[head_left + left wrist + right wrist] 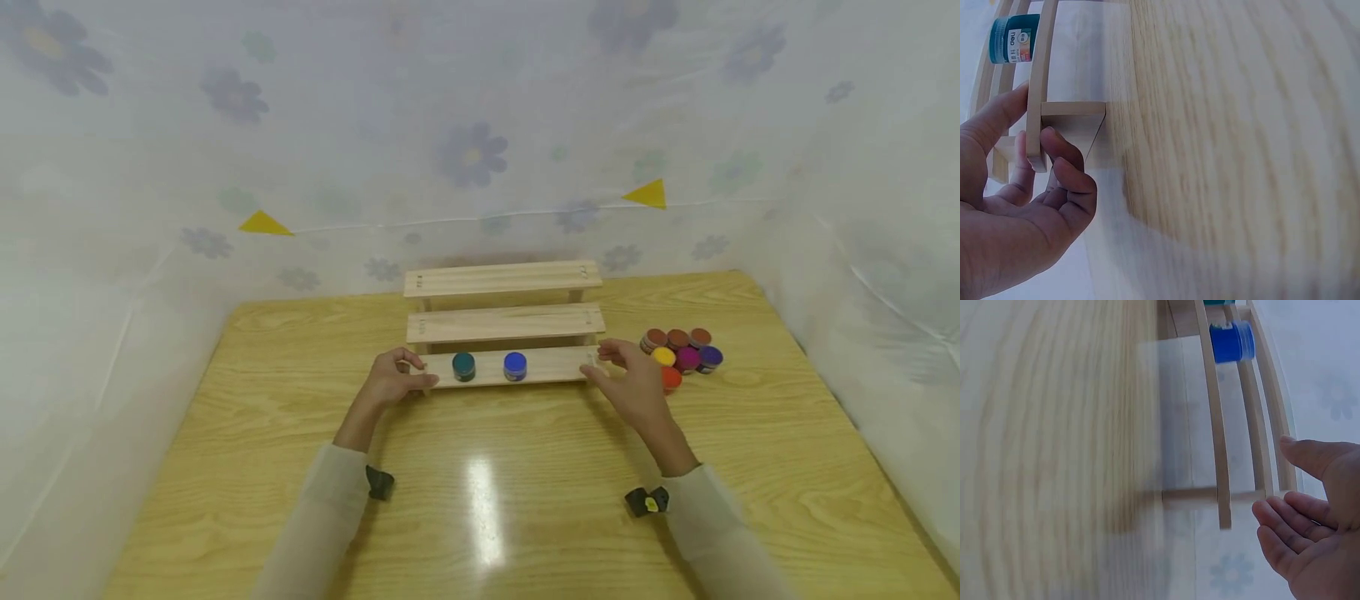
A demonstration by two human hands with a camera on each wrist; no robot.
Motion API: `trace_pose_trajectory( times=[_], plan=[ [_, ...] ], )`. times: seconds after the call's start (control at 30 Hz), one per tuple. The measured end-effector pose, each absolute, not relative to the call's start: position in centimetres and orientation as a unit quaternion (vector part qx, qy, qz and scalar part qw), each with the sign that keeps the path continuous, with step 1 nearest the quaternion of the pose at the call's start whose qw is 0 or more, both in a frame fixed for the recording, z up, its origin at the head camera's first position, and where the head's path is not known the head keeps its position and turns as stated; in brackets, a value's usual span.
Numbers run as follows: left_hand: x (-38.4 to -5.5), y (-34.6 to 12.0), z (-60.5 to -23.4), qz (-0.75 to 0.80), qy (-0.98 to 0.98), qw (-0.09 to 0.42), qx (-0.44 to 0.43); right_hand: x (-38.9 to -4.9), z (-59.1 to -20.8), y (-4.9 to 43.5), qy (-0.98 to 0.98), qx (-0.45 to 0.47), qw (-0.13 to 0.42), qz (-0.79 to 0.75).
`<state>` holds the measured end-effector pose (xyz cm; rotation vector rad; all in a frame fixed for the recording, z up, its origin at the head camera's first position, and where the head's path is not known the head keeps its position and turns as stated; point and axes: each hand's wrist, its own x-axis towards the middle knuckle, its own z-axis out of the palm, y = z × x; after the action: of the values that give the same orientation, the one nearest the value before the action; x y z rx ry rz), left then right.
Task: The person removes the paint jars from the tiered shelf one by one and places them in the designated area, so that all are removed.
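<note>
A three-step wooden display rack (555, 367) stands on the table. On its lowest, front board sit a dark teal paint jar (463, 367) and, to the right of it, a blue paint jar (514, 367). My left hand (387, 380) grips the left end of that board; in the left wrist view the thumb (1013, 106) lies against the top face and curled fingers are on the underside. At the right end is my right hand (633, 390), with thumb and fingers apart; the right wrist view shows nothing between them. Whether it touches the rack I cannot tell.
Right of the rack, several paint jars stand in a cluster, among them a yellow jar (663, 357), a magenta jar (687, 360) and a red jar (671, 379). Flower-patterned sheeting (472, 158) surrounds the wood-grain table (555, 500) at the back and sides.
</note>
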<state>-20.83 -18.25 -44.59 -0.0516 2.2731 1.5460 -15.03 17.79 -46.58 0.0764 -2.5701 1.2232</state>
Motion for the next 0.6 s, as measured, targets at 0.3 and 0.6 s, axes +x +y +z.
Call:
trace_pose_trajectory(
  times=[0.3, 0.6],
  plan=[
    [-19.7, -17.8, -42.5, 0.542, 0.819, 0.191, -0.002, -15.7, -46.1, 14.8, -0.890, 0.051, 0.121, 0.436],
    [-21.4, -18.5, -46.3, 0.545, 0.820, 0.174, -0.007, -16.3, -46.1, 12.7, -0.883, 0.063, 0.099, 0.455]
  ],
)
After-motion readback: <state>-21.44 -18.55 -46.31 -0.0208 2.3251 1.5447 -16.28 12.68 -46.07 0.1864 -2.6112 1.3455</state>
